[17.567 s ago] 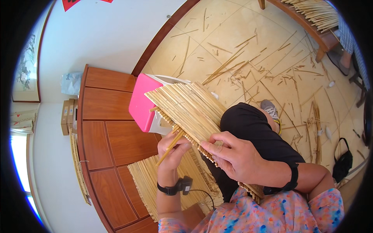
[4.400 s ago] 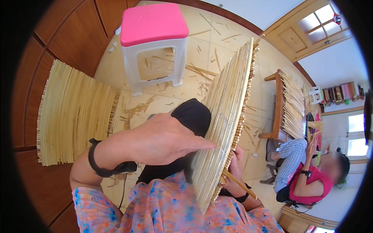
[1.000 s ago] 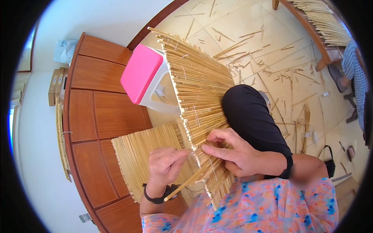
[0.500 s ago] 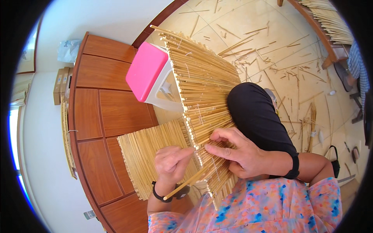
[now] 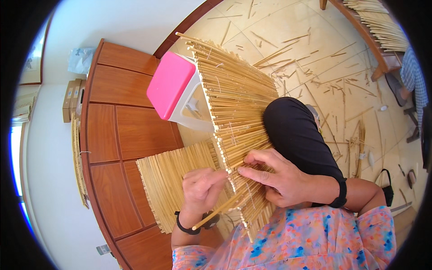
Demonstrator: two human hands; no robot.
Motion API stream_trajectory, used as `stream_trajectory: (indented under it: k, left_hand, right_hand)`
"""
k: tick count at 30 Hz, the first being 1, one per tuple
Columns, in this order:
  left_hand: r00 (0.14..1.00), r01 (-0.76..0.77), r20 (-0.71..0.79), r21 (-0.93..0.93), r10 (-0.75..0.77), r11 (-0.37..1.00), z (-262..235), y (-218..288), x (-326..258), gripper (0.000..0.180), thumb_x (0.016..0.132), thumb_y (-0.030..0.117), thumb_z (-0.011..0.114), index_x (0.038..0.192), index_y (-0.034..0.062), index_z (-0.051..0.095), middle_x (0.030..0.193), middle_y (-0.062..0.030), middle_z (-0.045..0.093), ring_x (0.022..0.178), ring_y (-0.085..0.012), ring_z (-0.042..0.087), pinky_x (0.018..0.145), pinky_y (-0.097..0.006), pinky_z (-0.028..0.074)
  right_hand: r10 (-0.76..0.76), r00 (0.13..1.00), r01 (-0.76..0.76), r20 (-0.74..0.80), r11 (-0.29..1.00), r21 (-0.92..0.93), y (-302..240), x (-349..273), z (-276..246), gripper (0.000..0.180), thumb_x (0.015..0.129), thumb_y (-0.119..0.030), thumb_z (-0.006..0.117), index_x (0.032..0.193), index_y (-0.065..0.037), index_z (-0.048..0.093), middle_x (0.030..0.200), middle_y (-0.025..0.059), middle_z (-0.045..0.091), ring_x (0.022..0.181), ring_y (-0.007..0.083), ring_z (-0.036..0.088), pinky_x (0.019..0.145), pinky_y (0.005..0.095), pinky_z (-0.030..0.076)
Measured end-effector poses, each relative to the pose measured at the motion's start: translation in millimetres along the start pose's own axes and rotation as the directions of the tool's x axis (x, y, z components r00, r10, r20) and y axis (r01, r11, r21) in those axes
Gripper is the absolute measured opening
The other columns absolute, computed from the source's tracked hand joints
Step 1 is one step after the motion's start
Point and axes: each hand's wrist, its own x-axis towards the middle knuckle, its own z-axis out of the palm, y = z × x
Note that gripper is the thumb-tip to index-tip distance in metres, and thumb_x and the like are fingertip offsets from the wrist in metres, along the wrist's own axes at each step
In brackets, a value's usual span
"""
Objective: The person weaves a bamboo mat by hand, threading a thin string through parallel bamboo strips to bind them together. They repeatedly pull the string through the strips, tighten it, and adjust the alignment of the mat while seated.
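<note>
A mat of thin straw-coloured reed sticks (image 5: 238, 108), tied with white thread, lies across my lap and over my dark-clothed knee. My right hand (image 5: 283, 177) rests on it, thumb and forefinger pressed on the sticks near the left edge, the other fingers curled under. At that edge my left hand (image 5: 202, 189) is closed, its forefinger and thumb at the stick ends; what it pinches is too small to make out. One longer stick (image 5: 211, 217) juts out of the mat across my left wrist.
Another reed mat (image 5: 175, 175) hangs or lies at left before a brown wooden cabinet (image 5: 135, 130). A pink-topped stool (image 5: 171, 85) stands beyond. Broken sticks (image 5: 288, 63) litter the tiled floor. At far right, a person's foot (image 5: 398, 90) is beside a wooden bench (image 5: 380, 58) holding sticks.
My left hand has shifted slightly right, along with the mat's near edge. My right hand keeps its place on the sticks.
</note>
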Motion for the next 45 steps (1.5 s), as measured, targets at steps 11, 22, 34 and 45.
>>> stream_trajectory:
  k: [11,22,34,45]
  left_hand:
    - [0.999,-0.004,0.035,-0.087,0.007,0.996,-2.0,-6.6,-2.5,0.024,0.074,-0.009,0.071,0.095,0.0032,0.069,0.056,-0.0033,0.050,0.045,-0.0185,0.049,0.043,-0.031,0.035]
    - [0.995,-0.045,0.082,-0.170,0.060,0.984,-6.3,-12.6,-8.2,0.030,0.073,-0.011,0.070,0.100,0.0000,0.071,0.058,-0.0050,0.053,0.045,-0.0197,0.051,0.042,-0.032,0.036]
    - [0.989,-0.012,0.142,-0.198,0.041,0.980,-12.0,-11.2,-7.9,0.033,0.075,-0.010,0.070,0.107,0.0000,0.070,0.059,-0.0069,0.055,0.045,-0.0209,0.052,0.042,-0.032,0.037]
    - [0.980,0.007,0.194,-0.253,0.043,0.968,-17.5,-11.9,-3.1,0.033,0.076,-0.012,0.067,0.107,0.0007,0.071,0.058,-0.0068,0.053,0.046,-0.0215,0.053,0.043,-0.032,0.037]
  right_hand:
    - [-0.055,0.998,0.055,-0.008,0.997,-0.047,2.4,-0.3,0.5,0.087,0.061,0.011,0.059,0.145,-0.010,0.049,0.128,0.0183,0.047,0.110,0.0344,0.053,0.095,0.0411,0.048]
    - [-0.017,0.999,0.018,0.042,0.999,-0.039,-1.4,-3.1,2.6,0.092,0.060,0.012,0.060,0.148,-0.010,0.045,0.132,0.0205,0.044,0.120,0.0382,0.052,0.101,0.0463,0.046]
    - [-0.022,0.999,0.024,0.039,0.999,-0.049,-0.1,-4.1,4.0,0.091,0.060,0.011,0.061,0.147,-0.012,0.047,0.130,0.0189,0.045,0.115,0.0363,0.052,0.099,0.0446,0.046]
    - [-0.034,0.998,0.037,0.049,0.998,-0.060,-0.8,-3.3,1.8,0.091,0.059,0.010,0.062,0.146,-0.010,0.047,0.129,0.0178,0.044,0.115,0.0353,0.052,0.099,0.0444,0.045]
